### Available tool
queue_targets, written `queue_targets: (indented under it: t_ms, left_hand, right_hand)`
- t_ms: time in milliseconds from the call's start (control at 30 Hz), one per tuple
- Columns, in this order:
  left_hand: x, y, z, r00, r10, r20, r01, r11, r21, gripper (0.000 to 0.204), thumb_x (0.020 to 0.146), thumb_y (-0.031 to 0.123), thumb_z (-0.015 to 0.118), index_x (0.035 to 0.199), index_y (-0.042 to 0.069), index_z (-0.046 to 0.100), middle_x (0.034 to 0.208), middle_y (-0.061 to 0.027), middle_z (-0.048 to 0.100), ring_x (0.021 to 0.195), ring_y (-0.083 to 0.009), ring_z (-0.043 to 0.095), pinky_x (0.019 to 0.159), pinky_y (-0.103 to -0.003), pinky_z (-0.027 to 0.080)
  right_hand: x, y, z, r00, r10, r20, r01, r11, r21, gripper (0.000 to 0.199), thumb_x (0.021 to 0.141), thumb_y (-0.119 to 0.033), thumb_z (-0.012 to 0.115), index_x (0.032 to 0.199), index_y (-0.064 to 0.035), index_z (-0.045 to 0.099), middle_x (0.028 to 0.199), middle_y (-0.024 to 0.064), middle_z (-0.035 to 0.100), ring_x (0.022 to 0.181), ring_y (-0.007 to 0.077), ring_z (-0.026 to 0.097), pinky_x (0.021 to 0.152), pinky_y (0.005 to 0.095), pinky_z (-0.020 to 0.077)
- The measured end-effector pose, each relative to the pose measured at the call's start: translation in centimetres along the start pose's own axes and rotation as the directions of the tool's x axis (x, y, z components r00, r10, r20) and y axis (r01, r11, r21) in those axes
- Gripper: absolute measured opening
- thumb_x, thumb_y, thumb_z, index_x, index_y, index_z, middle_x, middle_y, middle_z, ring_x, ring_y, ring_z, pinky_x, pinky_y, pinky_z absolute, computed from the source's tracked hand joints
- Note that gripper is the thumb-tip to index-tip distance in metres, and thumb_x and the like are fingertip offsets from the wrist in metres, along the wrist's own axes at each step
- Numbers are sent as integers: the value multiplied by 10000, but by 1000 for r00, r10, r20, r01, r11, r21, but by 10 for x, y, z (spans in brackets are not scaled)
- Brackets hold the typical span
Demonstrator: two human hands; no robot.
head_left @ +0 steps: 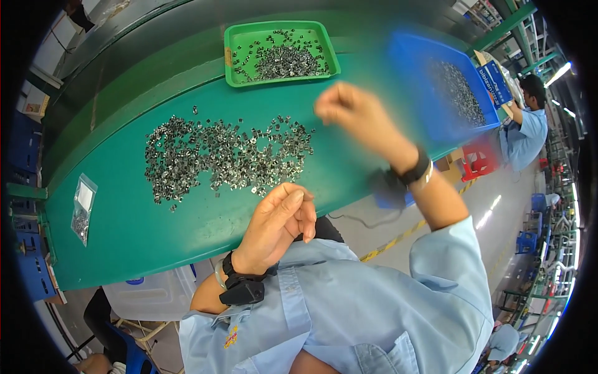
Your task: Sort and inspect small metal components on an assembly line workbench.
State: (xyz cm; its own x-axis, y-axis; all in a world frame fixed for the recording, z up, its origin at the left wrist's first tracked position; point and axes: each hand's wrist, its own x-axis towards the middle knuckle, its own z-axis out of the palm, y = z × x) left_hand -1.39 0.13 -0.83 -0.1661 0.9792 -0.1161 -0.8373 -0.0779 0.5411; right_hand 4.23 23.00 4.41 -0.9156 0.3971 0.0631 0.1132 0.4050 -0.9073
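A wide spread of small black-and-silver metal parts point(230, 153) lies on the green table mat point(124, 230). My left hand point(274, 221) is over the near edge of the mat, just below the parts, with thumb and curled fingers closed together. Whatever it may hold is hidden. My right hand point(355, 115) is raised between the parts and the blue bin, thumb and fingertips pinched. Anything in that pinch is too small to make out. Beyond the spread stands a green tray point(232, 78) with more such parts in it.
At the right a blue bin point(420, 81) holds a heap of small parts. A clear zip bag point(83, 209) with some parts lies at the mat's left end. Below the table stands a translucent plastic box point(152, 293). Another person point(526, 134) works at the far right.
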Motion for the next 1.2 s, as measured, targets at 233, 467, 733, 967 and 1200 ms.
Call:
queue_targets:
  t_ms: [233, 467, 733, 967, 1200]
  left_hand:
    - [0, 3, -6, 999, -24, 29, 27, 997, -73, 199, 984, 212, 419, 1013, 31, 497, 803, -106, 576, 617, -176, 563, 550, -308, 463]
    - [0, 4, -10, 996, -58, 72, 60, 998, -23, 195, 983, 205, 419, 1029, 27, 483, 835, -123, 580, 624, -193, 571, 565, -322, 465]
    - [-1, 3, -9, 996, -40, 85, 42, 999, -26, 181, 979, 189, 428, 1040, 27, 481, 848, -123, 581, 631, -193, 569, 572, -326, 465]
    - [-1, 2, -6, 999, -27, 33, 28, 999, -40, 198, 978, 184, 431, 1082, 23, 482, 852, -113, 583, 627, -176, 565, 566, -315, 466]
    - [4, 5, 11, 989, 67, -131, -55, 995, 89, 193, 978, 179, 440, 1076, 19, 488, 835, -93, 586, 608, -146, 560, 541, -278, 467]
  right_hand:
    - [69, -22, -18, 955, -217, -201, 193, 972, -130, 149, 897, -147, 576, 942, -6, 590, 816, 11, 599, 751, 95, 560, 698, 245, 462]
    - [-1, 14, -1, 999, -54, -9, 42, 869, -493, 139, 839, -155, 642, 905, -36, 612, 860, 56, 630, 796, 150, 615, 700, 291, 479]
    - [-7, 20, 16, 995, -97, 35, 97, 770, -631, 143, 789, -122, 674, 895, -48, 613, 822, 84, 586, 747, 226, 602, 666, 330, 474]
    - [-30, 3, 17, 962, -271, 43, 262, 861, -436, 132, 769, -56, 676, 882, -36, 610, 803, 80, 579, 729, 234, 587, 651, 329, 471]
    - [-65, -24, 37, 921, -378, 98, 390, 889, -241, 150, 742, -9, 690, 875, -20, 621, 805, 86, 599, 730, 231, 589, 620, 325, 473]
